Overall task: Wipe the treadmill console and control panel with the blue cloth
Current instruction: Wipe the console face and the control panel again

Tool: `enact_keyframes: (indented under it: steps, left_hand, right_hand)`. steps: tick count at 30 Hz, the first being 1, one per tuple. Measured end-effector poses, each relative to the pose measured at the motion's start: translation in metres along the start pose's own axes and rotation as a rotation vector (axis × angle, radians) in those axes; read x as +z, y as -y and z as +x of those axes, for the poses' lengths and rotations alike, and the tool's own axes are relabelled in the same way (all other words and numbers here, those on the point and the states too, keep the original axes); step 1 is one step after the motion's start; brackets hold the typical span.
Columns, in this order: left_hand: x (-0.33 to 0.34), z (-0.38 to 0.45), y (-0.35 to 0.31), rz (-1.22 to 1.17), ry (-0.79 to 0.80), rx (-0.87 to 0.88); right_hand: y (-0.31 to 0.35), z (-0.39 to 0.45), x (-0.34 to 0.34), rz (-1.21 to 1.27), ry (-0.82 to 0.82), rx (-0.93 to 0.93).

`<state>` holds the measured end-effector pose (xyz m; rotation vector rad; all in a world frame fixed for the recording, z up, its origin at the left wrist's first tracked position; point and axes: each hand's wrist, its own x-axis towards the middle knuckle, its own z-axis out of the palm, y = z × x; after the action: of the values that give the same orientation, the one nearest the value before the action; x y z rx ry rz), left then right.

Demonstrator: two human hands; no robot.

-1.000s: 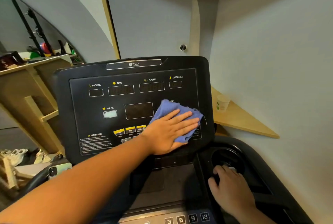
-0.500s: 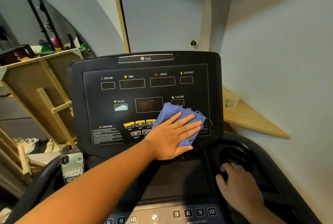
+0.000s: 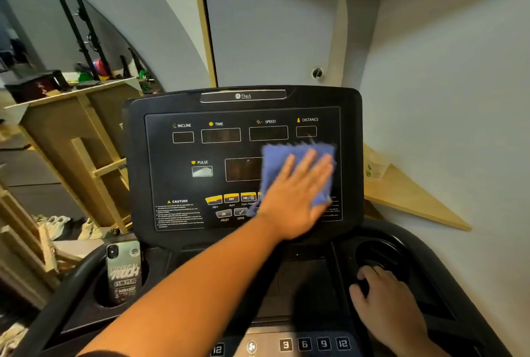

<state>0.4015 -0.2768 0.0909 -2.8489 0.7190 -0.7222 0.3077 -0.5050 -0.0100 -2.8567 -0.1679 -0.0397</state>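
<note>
My left hand (image 3: pixel 298 199) lies flat, fingers spread, pressing the soft blue cloth (image 3: pixel 289 161) on the black treadmill console (image 3: pixel 160 155) so it rubs; my right hand (image 3: pixel 384 299) rests below, steadying me.

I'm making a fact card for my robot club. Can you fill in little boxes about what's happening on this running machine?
Job: wiping the treadmill console
Tool: blue cloth
Left hand: pressed flat on the cloth, fingers spread
Cloth spot: right side of the panel, under the SPEED and DISTANCE windows
Right hand: resting at the right cup holder, no cloth
Left cup holder: holds a phone, standing up
Bottom buttons: numbered 3, 6, 9, 12
Side shelf: a paper cup, blurry
</note>
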Motion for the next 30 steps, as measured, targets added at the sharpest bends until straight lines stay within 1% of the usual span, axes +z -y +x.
enact_keyframes:
  steps: [1,2,3,4,8,12,14,17,20,24,26,28,30]
  left_hand:
    - [0.004,-0.004,-0.004,0.048,0.042,0.118]
    - [0.006,-0.008,0.0,0.08,0.059,0.178]
    - [0.004,-0.014,0.008,0.091,0.053,0.182]
    - [0.001,-0.021,0.02,0.097,0.038,0.147]
    - [-0.012,-0.066,0.088,0.108,-0.029,-0.116]
    - [-0.038,-0.104,0.167,0.051,-0.115,-0.476]
    - [-0.05,-0.104,0.189,0.033,-0.154,-0.581]
    - [-0.052,-0.1,0.187,0.01,-0.217,-0.659]
    - [-0.035,-0.126,0.171,0.004,-0.179,-0.633]
    - [-0.001,-0.198,0.143,0.037,-0.054,-0.507]
    - [0.005,-0.218,0.138,0.051,-0.002,-0.442]
    - [0.0,-0.217,0.145,0.053,0.025,-0.392]
    - [-0.016,-0.2,0.163,0.055,0.012,-0.388]
  right_hand:
    - [0.0,0.0,0.0,0.0,0.004,0.005]
    - [0.001,0.001,-0.001,0.0,0.01,0.012]
    - [0.001,0.001,-0.001,-0.001,0.019,0.019]
    - [0.002,0.001,-0.002,0.001,0.025,0.024]
    - [0.004,0.003,-0.003,-0.008,0.041,0.031]
    - [0.008,0.007,-0.006,-0.036,0.047,0.055]
    - [0.009,0.007,-0.006,-0.036,0.045,0.056]
    - [0.01,0.006,-0.006,-0.022,0.044,0.053]
    - [0.015,0.006,-0.01,-0.027,0.03,0.064]
    - [0.019,0.006,-0.013,-0.018,0.014,0.072]
    - [0.021,0.005,-0.014,-0.024,0.033,0.08]
    - [0.024,0.004,-0.017,-0.025,0.019,0.073]
    - [0.027,0.006,-0.019,-0.015,0.001,0.059]
